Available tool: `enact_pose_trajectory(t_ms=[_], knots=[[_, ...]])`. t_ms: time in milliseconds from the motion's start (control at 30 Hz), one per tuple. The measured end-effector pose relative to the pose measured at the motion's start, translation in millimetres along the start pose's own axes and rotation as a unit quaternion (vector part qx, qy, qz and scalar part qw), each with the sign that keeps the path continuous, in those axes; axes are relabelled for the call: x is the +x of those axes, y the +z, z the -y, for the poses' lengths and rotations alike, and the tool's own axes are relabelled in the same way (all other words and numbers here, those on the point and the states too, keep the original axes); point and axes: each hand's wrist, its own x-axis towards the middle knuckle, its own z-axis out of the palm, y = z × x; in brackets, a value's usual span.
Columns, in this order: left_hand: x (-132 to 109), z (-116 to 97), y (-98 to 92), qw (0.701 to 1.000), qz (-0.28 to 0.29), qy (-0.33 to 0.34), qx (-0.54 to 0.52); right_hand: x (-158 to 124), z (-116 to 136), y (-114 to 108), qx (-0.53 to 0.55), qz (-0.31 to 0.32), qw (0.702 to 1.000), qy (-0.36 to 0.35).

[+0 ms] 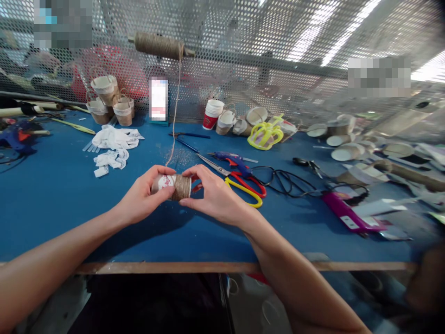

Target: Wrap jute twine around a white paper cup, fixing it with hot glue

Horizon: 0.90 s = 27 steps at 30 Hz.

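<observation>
Between my two hands a paper cup point(182, 187) lies on its side, partly wrapped in brown twine, with red print on its bare white part. My left hand point(148, 192) grips the cup's unwrapped end, its thumb across the front. Fingers and thumb of my right hand point(212, 195) hold the wrapped end near the white rim. A strand of twine point(176, 102) runs from the cup up to a twine roll point(158, 45) on a rod at the mesh. Right of my hands lie scissors point(255, 185) with red and yellow handles and a blue glue gun point(232, 160).
Twine-wrapped cups with handles point(123, 111) are stacked back left, near white cut pieces point(114, 139). A red-and-white cup stack point(212, 113) and a yellow crown-shaped piece point(266, 135) stand at the back. A purple power strip point(351, 213), cables and cardboard tubes lie right. Another glue gun point(21, 137) lies left.
</observation>
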Motion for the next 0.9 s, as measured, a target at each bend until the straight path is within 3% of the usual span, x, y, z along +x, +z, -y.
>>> enact_pose_trajectory(t_ms=[267, 367, 433, 467, 533, 733, 900], knots=[[1.3, 1.7, -0.8, 1.0, 0.008, 0.002, 0.014, 3.3, -2.5, -5.7, 0.045, 0.032, 0.998, 0.038], [1.2, 2.7, 0.3, 1.0, 0.01, 0.007, 0.015, 12.2, -13.4, -27.2, 0.019, -0.028, 0.991, 0.131], [0.6, 4.2, 1.2, 0.999, 0.016, 0.015, 0.027, 19.0, -29.0, -45.8, -0.12, -0.101, 0.962, 0.225], [0.2, 5.1, 1.5, 0.999, 0.021, 0.02, 0.035, 21.9, -39.0, -54.4, -0.205, -0.104, 0.931, 0.285], [-0.6, 7.0, 1.9, 0.998, 0.033, 0.032, 0.049, 25.9, -61.1, -67.2, -0.24, -0.077, 0.905, 0.341], [-1.5, 11.9, 1.2, 0.994, 0.056, 0.064, 0.068, 25.2, -105.3, -69.6, -0.219, -0.004, 0.867, 0.448], [-0.8, 11.7, 0.5, 0.993, 0.054, 0.079, 0.072, 21.7, -98.8, -72.8, -0.145, -0.056, 0.882, 0.445]])
